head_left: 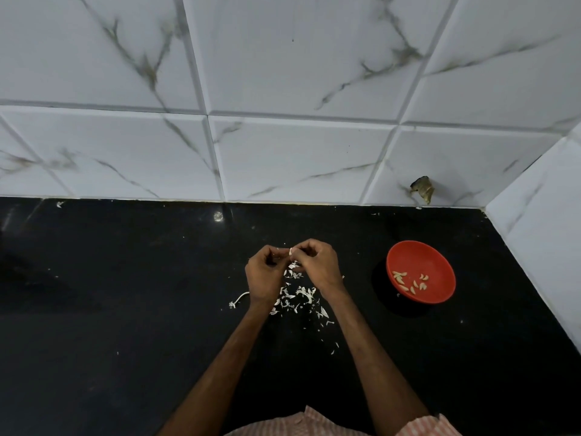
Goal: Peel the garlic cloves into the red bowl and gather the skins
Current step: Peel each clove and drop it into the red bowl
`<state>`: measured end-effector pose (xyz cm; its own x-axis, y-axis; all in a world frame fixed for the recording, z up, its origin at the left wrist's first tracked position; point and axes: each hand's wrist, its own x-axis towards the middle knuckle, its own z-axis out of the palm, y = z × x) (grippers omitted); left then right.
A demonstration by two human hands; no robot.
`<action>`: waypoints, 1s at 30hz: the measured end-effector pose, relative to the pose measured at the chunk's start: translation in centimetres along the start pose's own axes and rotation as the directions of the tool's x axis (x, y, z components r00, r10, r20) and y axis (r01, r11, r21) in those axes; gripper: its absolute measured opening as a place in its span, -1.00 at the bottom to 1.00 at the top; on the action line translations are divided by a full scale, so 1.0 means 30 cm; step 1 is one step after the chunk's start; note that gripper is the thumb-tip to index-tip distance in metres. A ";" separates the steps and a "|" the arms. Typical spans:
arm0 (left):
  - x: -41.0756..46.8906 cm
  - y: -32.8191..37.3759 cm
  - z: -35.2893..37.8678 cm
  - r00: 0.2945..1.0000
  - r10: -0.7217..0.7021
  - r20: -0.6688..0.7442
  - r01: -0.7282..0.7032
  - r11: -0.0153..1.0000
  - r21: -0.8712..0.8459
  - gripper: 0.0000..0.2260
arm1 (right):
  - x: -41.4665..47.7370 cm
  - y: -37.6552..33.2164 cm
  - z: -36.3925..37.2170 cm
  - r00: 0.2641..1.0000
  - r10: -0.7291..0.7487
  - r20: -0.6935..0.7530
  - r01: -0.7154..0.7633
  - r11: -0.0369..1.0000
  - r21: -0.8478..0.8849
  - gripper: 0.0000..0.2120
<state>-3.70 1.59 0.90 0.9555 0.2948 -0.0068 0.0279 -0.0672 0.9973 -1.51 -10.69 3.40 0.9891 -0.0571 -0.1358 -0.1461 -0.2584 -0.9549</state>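
My left hand [265,272] and my right hand [317,263] are held together above the black counter [125,309], fingers curled. Between their fingertips they pinch a small pale garlic clove [290,251]. Beneath and in front of the hands lies a scatter of white garlic skins [298,295], with a loose stem piece [239,299] at the left. The red bowl [437,262] stands to the right of the hands and holds several peeled cloves [410,282] on its bottom.
White marble-look wall tiles [283,121] rise behind the counter and along its right side [540,221]. A dark chipped hole [423,188] marks the back wall near the corner. A few skin flakes [59,204] lie by the back edge.
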 end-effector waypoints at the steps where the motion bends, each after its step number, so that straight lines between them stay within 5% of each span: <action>1: 0.001 0.000 -0.001 1.000 -0.003 -0.003 0.003 1.000 0.000 -0.90 | 0.000 0.000 -0.001 1.000 0.000 0.003 0.000 1.000 0.007 -0.93; 30: -0.002 0.033 -0.023 0.978 -0.144 0.149 0.178 0.953 -0.245 -0.89 | -0.001 -0.002 -0.009 0.993 -0.117 -0.011 0.115 0.989 -0.097 -0.96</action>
<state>-3.92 2.18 1.93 0.9746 0.1557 -0.1609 0.1242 0.2222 0.9671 -1.53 -10.94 3.53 0.9991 -0.0369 -0.0204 -0.0323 -0.3560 -0.9339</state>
